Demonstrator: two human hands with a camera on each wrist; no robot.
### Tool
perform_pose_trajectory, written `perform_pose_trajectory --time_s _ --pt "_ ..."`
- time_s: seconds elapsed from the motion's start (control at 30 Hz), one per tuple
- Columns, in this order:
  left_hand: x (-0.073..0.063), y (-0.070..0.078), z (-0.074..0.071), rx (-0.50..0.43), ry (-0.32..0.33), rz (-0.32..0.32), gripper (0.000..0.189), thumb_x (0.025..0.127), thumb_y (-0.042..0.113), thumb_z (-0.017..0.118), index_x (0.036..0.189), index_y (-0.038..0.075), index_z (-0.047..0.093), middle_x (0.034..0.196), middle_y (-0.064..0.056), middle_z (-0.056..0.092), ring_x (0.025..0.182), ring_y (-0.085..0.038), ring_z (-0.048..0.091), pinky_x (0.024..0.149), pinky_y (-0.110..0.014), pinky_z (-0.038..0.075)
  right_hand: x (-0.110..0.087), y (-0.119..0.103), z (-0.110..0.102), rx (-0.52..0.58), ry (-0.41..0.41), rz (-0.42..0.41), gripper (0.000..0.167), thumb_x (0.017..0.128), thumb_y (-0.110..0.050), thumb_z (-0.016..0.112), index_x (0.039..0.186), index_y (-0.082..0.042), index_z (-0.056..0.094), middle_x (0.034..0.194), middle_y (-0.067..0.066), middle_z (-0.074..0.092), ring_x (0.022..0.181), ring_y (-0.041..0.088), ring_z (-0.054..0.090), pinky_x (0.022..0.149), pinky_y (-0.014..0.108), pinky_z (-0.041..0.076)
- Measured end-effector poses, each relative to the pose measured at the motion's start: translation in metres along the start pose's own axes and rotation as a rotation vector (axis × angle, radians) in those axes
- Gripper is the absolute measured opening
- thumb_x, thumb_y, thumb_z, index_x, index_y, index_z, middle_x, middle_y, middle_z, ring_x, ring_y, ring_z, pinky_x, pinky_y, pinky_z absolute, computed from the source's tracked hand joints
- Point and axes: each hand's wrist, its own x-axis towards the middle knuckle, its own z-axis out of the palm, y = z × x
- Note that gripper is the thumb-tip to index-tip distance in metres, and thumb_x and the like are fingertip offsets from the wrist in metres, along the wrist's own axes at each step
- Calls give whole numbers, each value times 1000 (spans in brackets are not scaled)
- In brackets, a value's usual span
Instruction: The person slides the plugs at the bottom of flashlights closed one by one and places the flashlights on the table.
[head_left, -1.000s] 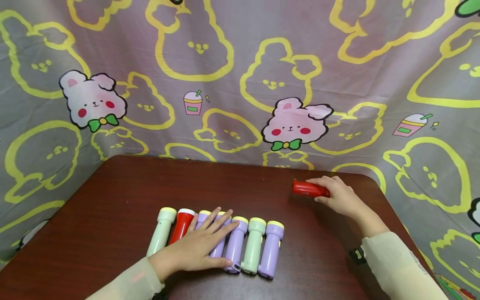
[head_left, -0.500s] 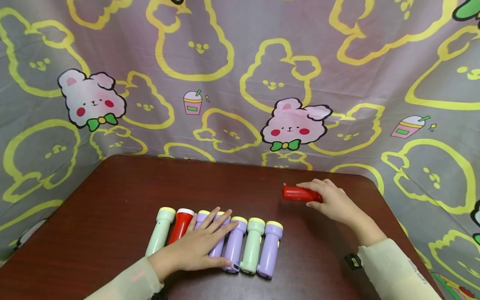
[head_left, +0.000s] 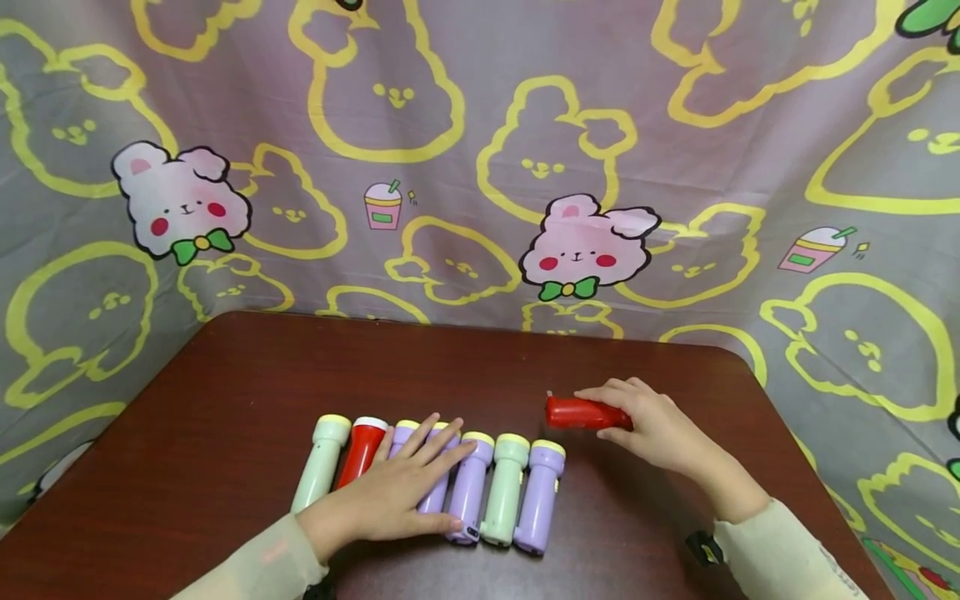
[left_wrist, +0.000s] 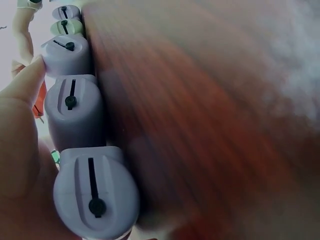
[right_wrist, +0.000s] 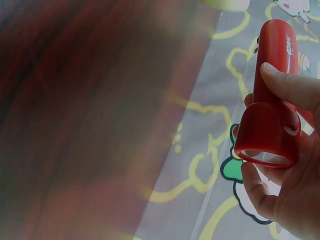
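Observation:
My right hand (head_left: 656, 425) grips a red flashlight (head_left: 581, 412) lying sideways in its fingers, above the right part of the table; the right wrist view shows the thumb along the flashlight's body (right_wrist: 276, 55). Spread flat, my left hand (head_left: 397, 496) rests over the row of flashlights. From left to right the row has a pale green flashlight (head_left: 322, 458), a red one with a white rim, several purple ones, a second green flashlight (head_left: 506, 492) and a purple flashlight (head_left: 540, 500) at the right end. The left hand partly covers the middle ones. Their end caps (left_wrist: 95, 195) show in the left wrist view.
The dark red-brown table (head_left: 225, 383) has rounded far corners. A grey curtain (head_left: 465, 192) printed with yellow outlines and pink rabbits hangs behind and beside it.
My right hand has carried the red flashlight leftward and nearer to me, toward the right end of the row. The left hand and the row have stayed in place.

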Motion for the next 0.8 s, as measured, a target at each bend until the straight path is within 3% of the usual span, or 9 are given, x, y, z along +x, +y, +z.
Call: perform_pose_trajectory --time_s 0.8 --pt "-1 3 -3 4 0 -1 88 86 78 49 158 36 21 168 -1 14 155 -37 10 110 -79 12 -10 -24 13 68 31 -152 62 75 -13 86 129 -32 63 110 -12 66 97 8 55 73 27 52"
